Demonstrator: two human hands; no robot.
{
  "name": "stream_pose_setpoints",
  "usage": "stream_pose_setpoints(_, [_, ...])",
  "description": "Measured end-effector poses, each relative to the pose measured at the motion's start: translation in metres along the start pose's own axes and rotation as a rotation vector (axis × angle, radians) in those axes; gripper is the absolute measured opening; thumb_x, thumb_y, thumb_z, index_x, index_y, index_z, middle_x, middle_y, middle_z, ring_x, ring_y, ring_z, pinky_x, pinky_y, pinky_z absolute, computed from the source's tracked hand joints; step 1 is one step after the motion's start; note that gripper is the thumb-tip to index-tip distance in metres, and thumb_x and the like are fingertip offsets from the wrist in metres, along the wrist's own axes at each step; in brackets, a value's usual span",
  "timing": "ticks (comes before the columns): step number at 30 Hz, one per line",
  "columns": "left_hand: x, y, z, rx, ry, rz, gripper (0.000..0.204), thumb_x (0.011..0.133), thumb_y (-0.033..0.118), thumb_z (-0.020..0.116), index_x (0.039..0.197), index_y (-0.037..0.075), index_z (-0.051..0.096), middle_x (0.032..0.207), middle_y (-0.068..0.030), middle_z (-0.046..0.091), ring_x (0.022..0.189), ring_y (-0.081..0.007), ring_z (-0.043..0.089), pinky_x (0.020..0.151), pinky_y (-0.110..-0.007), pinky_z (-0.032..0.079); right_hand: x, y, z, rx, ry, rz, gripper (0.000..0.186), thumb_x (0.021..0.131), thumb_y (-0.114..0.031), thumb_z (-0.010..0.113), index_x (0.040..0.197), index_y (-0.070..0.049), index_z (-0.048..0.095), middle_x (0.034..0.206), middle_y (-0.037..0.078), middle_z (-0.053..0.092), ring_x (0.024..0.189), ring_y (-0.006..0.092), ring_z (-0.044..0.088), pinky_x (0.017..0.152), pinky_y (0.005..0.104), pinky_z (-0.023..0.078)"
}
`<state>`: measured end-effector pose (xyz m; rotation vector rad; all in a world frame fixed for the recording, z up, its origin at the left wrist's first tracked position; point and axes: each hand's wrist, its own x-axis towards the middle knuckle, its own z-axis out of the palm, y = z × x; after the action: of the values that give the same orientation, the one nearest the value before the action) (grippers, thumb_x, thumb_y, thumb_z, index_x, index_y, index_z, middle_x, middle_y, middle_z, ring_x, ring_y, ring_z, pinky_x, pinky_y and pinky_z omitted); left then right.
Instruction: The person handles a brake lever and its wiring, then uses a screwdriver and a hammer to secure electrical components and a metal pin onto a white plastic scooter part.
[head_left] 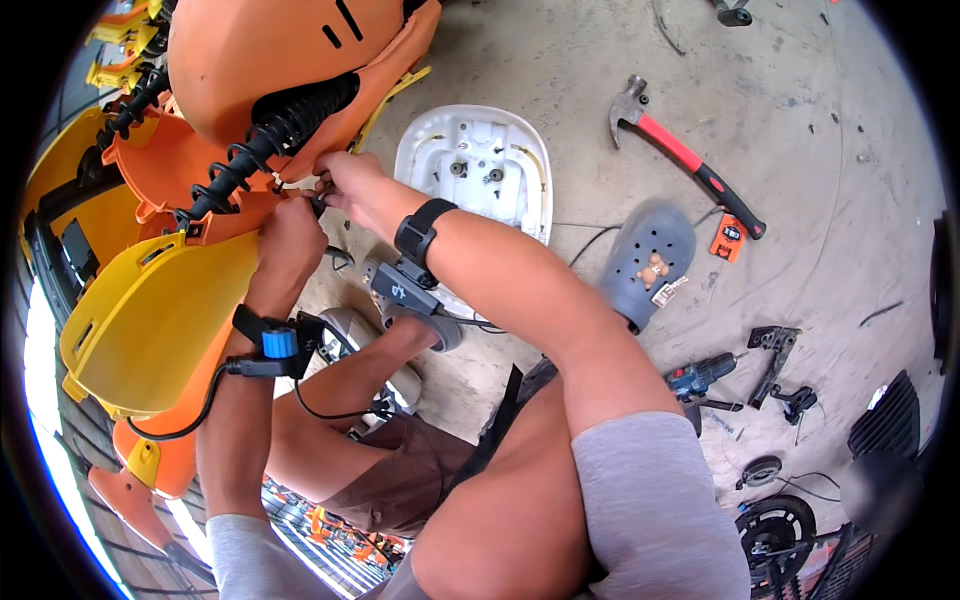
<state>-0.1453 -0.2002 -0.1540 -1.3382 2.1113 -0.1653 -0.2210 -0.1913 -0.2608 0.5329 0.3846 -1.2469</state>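
At the underside of an orange plastic vehicle body (290, 60), beside a black coil-spring shock absorber (255, 150), my two hands meet. My right hand (350, 183) is closed, its thumb and fingers pinched around a small dark piece (318, 205) whose kind I cannot make out. Just below and to its left, my left hand (294, 235) is curled at the orange edge. Its fingertips are mostly hidden, and so is whatever they grip. A short dark cable end (341, 257) hangs under the right wrist.
Left of my arm is a yellow plastic panel (165, 330). A white molded shell (475, 120) with loose screws lies on the concrete. Farther right are a claw hammer (690, 155), a grey clog (650, 255), a cordless drill (702, 376), black brackets (773, 360) and a wheel (775, 530).
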Motion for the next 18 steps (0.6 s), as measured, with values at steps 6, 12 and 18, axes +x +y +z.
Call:
stream_pose_setpoints(6, [-0.004, 0.003, 0.001, 0.054, -0.064, 0.044, 0.020, 0.088, 0.010, 0.057, 0.097, -0.001, 0.071, 0.087, -0.0276, 0.069, 0.084, -0.0455, 0.069, 0.073, -0.052, 0.056, -0.005, 0.006, -0.006, 0.019, 0.139, -0.008, 0.009, 0.087, -0.001, 0.058, 0.085, 0.007, 0.055, 0.078, 0.012, 0.054, 0.064, 0.0229, 0.058, 0.064, 0.0380, 0.061])
stream_pose_setpoints(12, [-0.012, 0.017, 0.009, 0.014, -0.023, 0.016, 0.023, 0.089, 0.018, 0.060, 0.100, 0.001, 0.071, 0.085, -0.0281, 0.069, 0.082, -0.0464, 0.068, 0.074, -0.054, 0.055, -0.023, 0.005, -0.015, 0.014, 0.196, -0.090, 0.011, 0.083, -0.001, 0.062, 0.078, 0.007, 0.057, 0.071, 0.014, 0.059, 0.057, 0.0246, 0.063, 0.054, 0.0349, 0.055])
stream_pose_setpoints(18, [-0.023, 0.014, 0.037, -0.138, 0.013, -0.005, 0.025, 0.090, 0.021, 0.064, 0.102, -0.001, 0.070, 0.082, -0.0299, 0.066, 0.080, -0.0483, 0.065, 0.072, -0.055, 0.052, -0.029, 0.004, -0.031, -0.138, 0.117, -0.099, 0.013, 0.085, -0.002, 0.066, 0.083, 0.007, 0.057, 0.079, 0.014, 0.058, 0.067, 0.0243, 0.063, 0.065, 0.0381, 0.059])
